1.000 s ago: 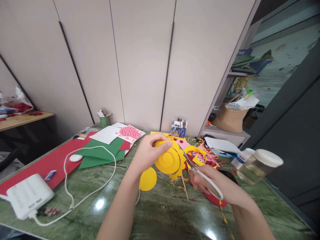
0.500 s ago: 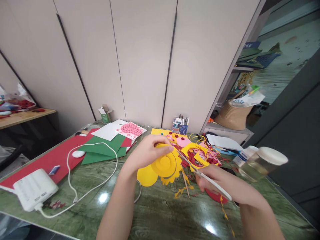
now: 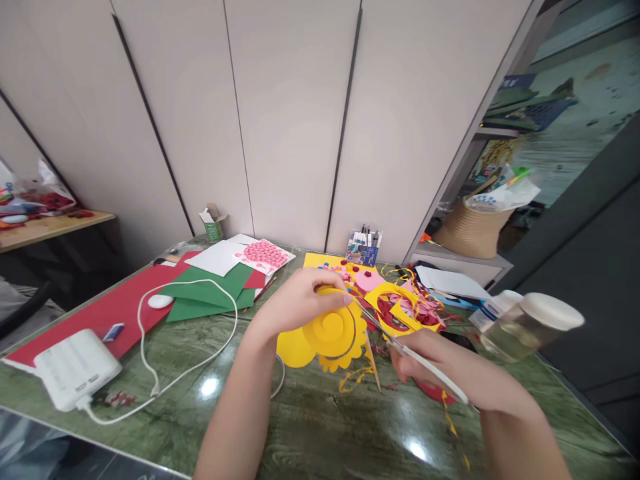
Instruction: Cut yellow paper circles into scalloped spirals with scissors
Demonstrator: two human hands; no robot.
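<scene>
My left hand (image 3: 313,297) pinches a yellow paper spiral (image 3: 333,330) near its top edge. The paper is cut in a coil with a scalloped outer rim. In my right hand (image 3: 425,360) is a pair of scissors (image 3: 435,370). Their blades point up and left and meet the right side of the spiral, close to my left fingertips; whether the blades are parted I cannot tell. A plain yellow paper disc (image 3: 295,348) lies beneath and left of the spiral. Just below its rim are a wooden stick (image 3: 373,365) and thin yellow paper scraps (image 3: 353,381).
Yellow cut-out sheets (image 3: 395,299) and red and pink scraps lie beyond my right hand. A lidded jar (image 3: 533,327) stands at the right. Green paper (image 3: 210,293), red paper (image 3: 85,327), a white power bank (image 3: 77,368) and its cable spread over the left.
The view has shifted slightly, so the table things sit a little differently in frame. Both hands keep their hold, and the spiral has turned a little against the scissors.
</scene>
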